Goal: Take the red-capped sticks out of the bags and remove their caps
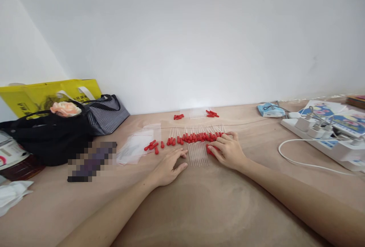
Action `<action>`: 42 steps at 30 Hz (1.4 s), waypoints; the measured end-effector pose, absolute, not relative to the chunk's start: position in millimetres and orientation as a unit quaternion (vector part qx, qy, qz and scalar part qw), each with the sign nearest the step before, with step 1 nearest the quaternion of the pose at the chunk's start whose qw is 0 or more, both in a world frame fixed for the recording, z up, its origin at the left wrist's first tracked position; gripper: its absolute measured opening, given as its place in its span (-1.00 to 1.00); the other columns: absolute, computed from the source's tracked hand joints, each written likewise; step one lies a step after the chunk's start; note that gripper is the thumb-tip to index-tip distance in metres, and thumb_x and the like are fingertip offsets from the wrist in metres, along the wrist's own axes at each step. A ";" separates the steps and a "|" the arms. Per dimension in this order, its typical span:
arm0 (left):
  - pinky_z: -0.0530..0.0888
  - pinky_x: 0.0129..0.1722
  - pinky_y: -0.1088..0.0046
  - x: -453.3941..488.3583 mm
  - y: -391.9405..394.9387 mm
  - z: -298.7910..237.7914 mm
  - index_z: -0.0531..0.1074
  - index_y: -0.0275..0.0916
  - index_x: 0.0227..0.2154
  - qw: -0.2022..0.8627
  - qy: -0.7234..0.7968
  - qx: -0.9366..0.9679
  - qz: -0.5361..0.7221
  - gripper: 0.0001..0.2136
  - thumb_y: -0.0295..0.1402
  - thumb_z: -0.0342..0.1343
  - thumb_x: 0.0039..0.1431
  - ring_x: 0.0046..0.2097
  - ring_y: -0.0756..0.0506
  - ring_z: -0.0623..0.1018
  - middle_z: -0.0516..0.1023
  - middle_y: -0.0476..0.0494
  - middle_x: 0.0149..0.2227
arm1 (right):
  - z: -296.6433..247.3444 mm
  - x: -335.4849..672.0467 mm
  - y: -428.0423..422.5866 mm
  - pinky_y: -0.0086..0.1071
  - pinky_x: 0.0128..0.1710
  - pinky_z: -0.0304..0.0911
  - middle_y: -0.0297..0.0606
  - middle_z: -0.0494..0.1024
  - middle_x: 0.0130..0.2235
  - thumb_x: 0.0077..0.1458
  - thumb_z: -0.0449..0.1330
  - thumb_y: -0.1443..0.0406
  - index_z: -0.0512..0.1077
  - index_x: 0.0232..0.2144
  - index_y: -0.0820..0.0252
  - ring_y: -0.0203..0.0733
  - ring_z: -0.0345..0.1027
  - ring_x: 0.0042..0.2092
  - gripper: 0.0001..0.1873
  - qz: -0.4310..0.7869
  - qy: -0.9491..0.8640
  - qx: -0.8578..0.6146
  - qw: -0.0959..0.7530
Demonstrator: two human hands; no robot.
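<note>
A row of clear thin droppers with red rubber bulbs (196, 136) lies across the middle of the table, tubes pointing toward the wall. In front of the row is a set of bare clear dropper tubes (199, 155), side by side. My left hand (170, 166) rests at the left end of these tubes, thumb and fingers apart, with nothing visible between them. At their right side my right hand (228, 151) curls over some red rubber bulbs (210, 149), partly hidden under its thumb and fingers. Several loose red bulbs (154, 146) lie to the left.
Clear plastic bags (137, 146) lie left of the droppers. Farther left are a black bag (54, 136), a striped bag (107, 116) and a pixelated dark object (92, 163). More bulbs (212, 113) are near the wall. At right are a power strip (322, 140) and blue mask (270, 110).
</note>
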State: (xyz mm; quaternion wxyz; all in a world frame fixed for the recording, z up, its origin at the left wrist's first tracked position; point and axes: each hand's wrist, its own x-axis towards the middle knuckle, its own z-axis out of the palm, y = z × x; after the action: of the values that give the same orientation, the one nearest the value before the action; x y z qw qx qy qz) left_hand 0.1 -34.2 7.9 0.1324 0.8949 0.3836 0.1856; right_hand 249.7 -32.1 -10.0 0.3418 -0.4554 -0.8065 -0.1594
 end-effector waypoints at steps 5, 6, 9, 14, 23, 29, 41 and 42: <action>0.34 -0.05 0.19 -1.5 -34.3 7.0 0.27 -0.21 -0.24 0.136 0.382 0.893 0.196 -0.83 -0.30 -0.06 0.12 0.04 -0.16 0.36 0.35 -0.21 0.02 | -1.5 229.6 -15.1 -0.19 -0.14 -0.18 -0.29 0.45 -0.44 0.05 0.05 0.23 0.45 -0.42 0.11 -0.22 0.19 -0.31 -0.81 -0.135 -0.797 -0.491 0.326; 0.35 -0.06 0.20 -2.0 -34.3 6.7 0.27 -0.21 -0.23 0.139 0.382 0.892 0.197 -0.83 -0.30 -0.06 0.12 0.03 -0.15 0.36 0.35 -0.22 0.02 | 0.7 223.4 -10.9 -0.17 -0.13 -0.18 -0.29 0.46 -0.42 0.03 0.06 0.22 0.45 -0.42 0.11 -0.20 0.19 -0.29 -0.82 -0.127 -0.797 -0.499 0.316; 0.34 -0.05 0.21 -3.2 -34.4 6.2 0.25 -0.21 -0.24 0.157 0.385 0.888 0.197 -0.84 -0.32 -0.06 0.12 0.02 -0.14 0.36 0.34 -0.21 0.02 | 6.1 207.2 1.8 -0.12 -0.12 -0.19 -0.25 0.46 -0.34 -0.01 0.09 0.22 0.45 -0.40 0.10 -0.13 0.18 -0.21 -0.83 -0.108 -0.800 -0.522 0.276; 0.29 -0.01 0.25 -4.0 -35.4 7.4 0.23 -0.19 -0.27 0.186 0.390 0.881 0.191 -0.87 -0.31 -0.07 0.12 0.06 -0.12 0.32 0.32 -0.16 0.04 | 8.0 197.4 16.2 -0.06 -0.08 -0.23 -0.22 0.45 -0.25 0.00 0.05 0.28 0.45 -0.31 0.05 -0.09 0.14 -0.15 -0.78 -0.094 -0.807 -0.543 0.212; 0.28 0.00 0.27 -4.3 -35.1 7.2 0.23 -0.18 -0.26 0.187 0.392 0.881 0.187 -0.87 -0.32 -0.07 0.12 0.06 -0.10 0.32 0.32 -0.14 0.04 | -2.0 199.3 25.9 -0.02 -0.03 -0.33 -0.23 0.48 -0.32 0.03 0.01 0.37 0.43 -0.39 0.13 -0.12 0.16 -0.19 -0.80 -0.143 -0.823 -0.510 0.207; 0.28 -0.01 0.27 -4.9 -33.0 4.2 0.25 -0.20 -0.26 0.183 0.389 0.881 0.198 -0.86 -0.32 -0.04 0.10 0.04 -0.11 0.33 0.33 -0.16 0.03 | 3.4 207.5 14.9 -0.08 0.03 -0.39 -0.30 0.49 -0.37 0.09 -0.02 0.36 0.38 -0.40 0.16 -0.22 0.20 -0.24 -0.82 -0.187 -0.796 -0.469 0.335; 0.34 -0.23 0.42 31.1 -57.0 20.0 0.37 -0.25 -0.47 0.268 0.387 0.825 0.312 -0.70 -0.23 -0.20 0.19 -0.27 -0.04 0.40 0.42 -0.06 -0.40 | -6.5 211.4 -67.5 -0.13 0.06 -0.20 -0.47 0.50 -0.46 0.06 0.05 0.42 0.38 -0.39 0.13 -0.39 0.27 -0.36 -0.86 -0.297 -0.810 -0.241 0.444; 0.34 -0.28 0.44 34.3 -61.0 19.1 0.34 -0.26 -0.51 0.283 0.389 0.821 0.308 -0.68 -0.22 -0.21 0.19 -0.31 -0.03 0.38 0.40 -0.04 -0.45 | -7.9 208.5 -68.8 -0.13 0.06 -0.18 -0.47 0.50 -0.46 0.06 0.04 0.42 0.39 -0.39 0.13 -0.40 0.27 -0.36 -0.85 -0.301 -0.813 -0.225 0.445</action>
State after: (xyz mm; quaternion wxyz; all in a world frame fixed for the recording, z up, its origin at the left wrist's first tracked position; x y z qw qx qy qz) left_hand 34.3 -61.0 19.1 0.2830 0.8211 0.3886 0.3077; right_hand 208.5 -68.8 -7.9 0.4454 -0.2248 -0.8127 -0.3010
